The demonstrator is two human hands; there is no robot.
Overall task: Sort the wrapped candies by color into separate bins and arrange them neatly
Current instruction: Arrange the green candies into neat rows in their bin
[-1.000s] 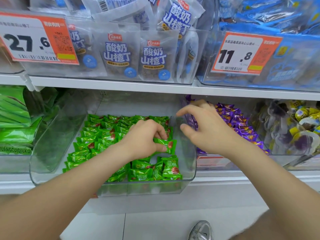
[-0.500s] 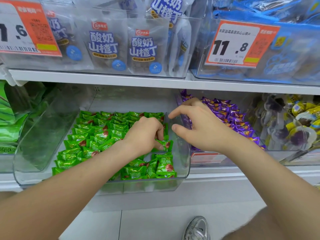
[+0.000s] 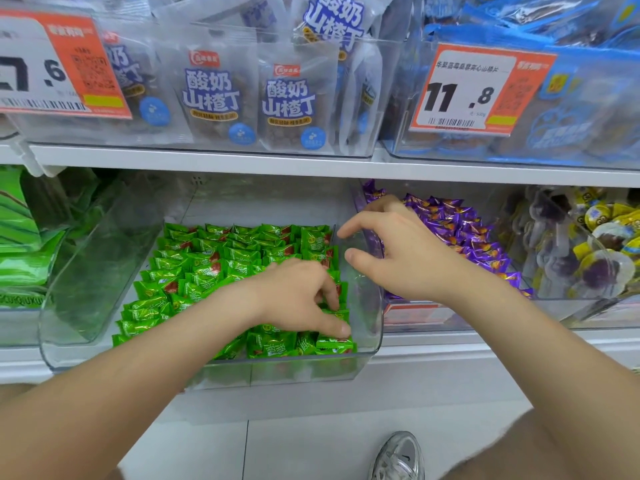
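Note:
Rows of green wrapped candies (image 3: 221, 261) fill a clear plastic bin (image 3: 375, 306) on the lower shelf. My left hand (image 3: 298, 299) reaches into the bin's front right corner. Its thumb and forefinger pinch one green candy (image 3: 334, 341) down onto the front row. The neighbouring clear bin (image 3: 450, 317) on the right holds purple wrapped candies (image 3: 460, 233). Above the wall between the two bins, my right hand (image 3: 398, 251) hovers with loosely curled fingers and holds nothing.
Green snack packs (image 3: 20, 244) fill the bin at far left; yellow and purple jelly packs (image 3: 595, 251) sit at far right. The upper shelf (image 3: 311, 164) carries bagged snacks (image 3: 214, 95) and an orange price tag (image 3: 478, 91). A silver shoe (image 3: 398, 459) shows on the floor.
My left hand has carried the green candy down and forward to the bin's front right corner. The right hand has stayed hovering over the bin wall. The view shifted slightly.

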